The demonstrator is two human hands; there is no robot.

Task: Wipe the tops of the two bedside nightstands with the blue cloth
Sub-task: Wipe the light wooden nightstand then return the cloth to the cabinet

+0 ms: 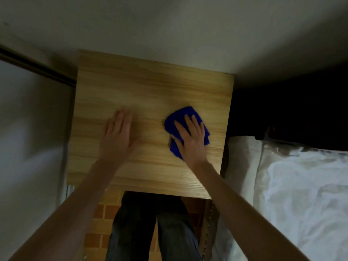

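Right hand [190, 140] is flat on the cloth [180, 114], fingers straight and spread wide. The palm presses it onto the nightstand [141, 87] and nothing is gripped. The cloth sits bunched under that palm, with blue showing past the fingertips and below the thumb. Left hand [117, 134] lies open and flat on bare wood, well to the left of the cloth, holding nothing. I judge it's a brace.

To wipe well from here, I want even pressure through the whole palm and long overlapping strokes along the grain. They should run out beyond the fingertips to the far edge and rightward to the side by the bed [301, 185]. I'd lift the left hand so its patch gets wiped too. No second nightstand in view.
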